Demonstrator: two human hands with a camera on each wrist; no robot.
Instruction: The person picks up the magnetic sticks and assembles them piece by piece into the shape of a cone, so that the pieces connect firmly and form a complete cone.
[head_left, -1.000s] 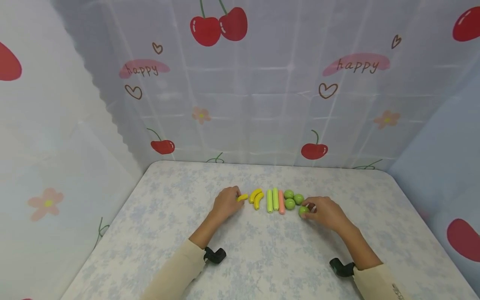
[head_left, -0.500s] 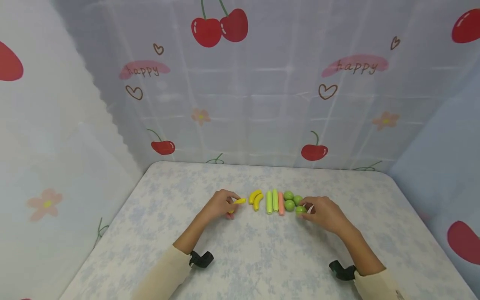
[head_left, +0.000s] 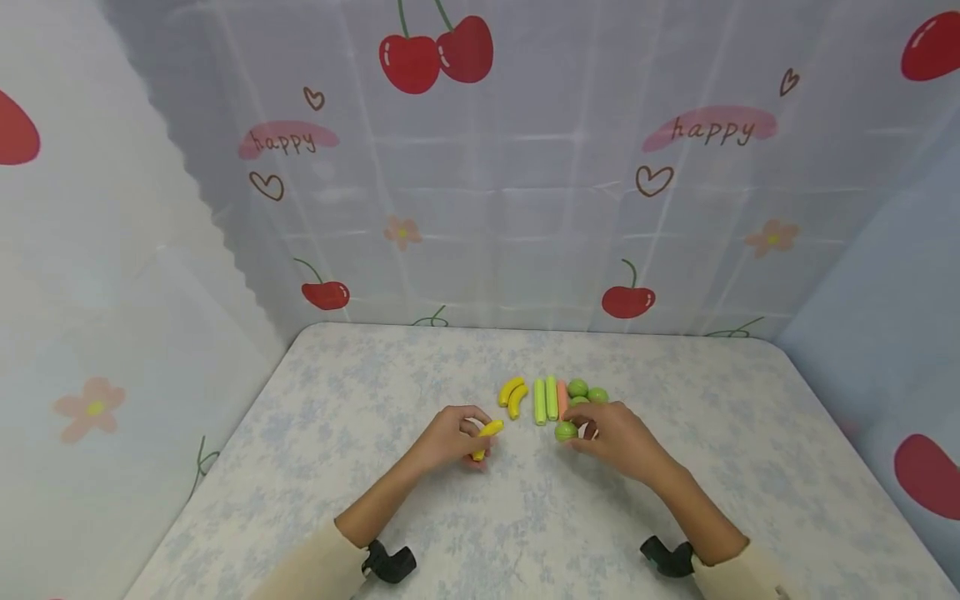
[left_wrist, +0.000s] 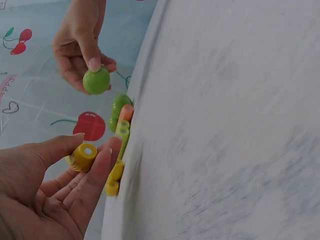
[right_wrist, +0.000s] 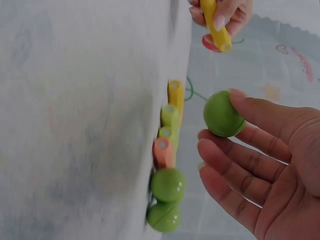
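My left hand (head_left: pixel 450 439) pinches a yellow curved piece (head_left: pixel 491 428), banana-like, between thumb and fingers. In the left wrist view its round end with a pale disc (left_wrist: pixel 88 151) faces the camera. My right hand (head_left: pixel 617 437) holds a green ball (right_wrist: pixel 223 114) by thumb and fingertips, raised over the table in the right wrist view. Behind the hands lie two more yellow curved pieces (head_left: pixel 513 397), two light green sticks (head_left: pixel 546 401) and a salmon-coloured stick (head_left: pixel 562 398), side by side. Several green balls (head_left: pixel 597 395) sit right of the sticks, one partly hidden by my right hand.
A pale, blue-mottled cloth covers the table (head_left: pixel 337 400). A curtain printed with cherries (head_left: pixel 628 302) hangs behind the far edge, and more printed sheets close off both sides. Black wrist mounts (head_left: pixel 390 562) sit at both sleeves.
The left hand has drawn the yellow piece nearer and turned it more upright. The right hand has carried its green ball left, away from the other balls, so both hands are closer together.
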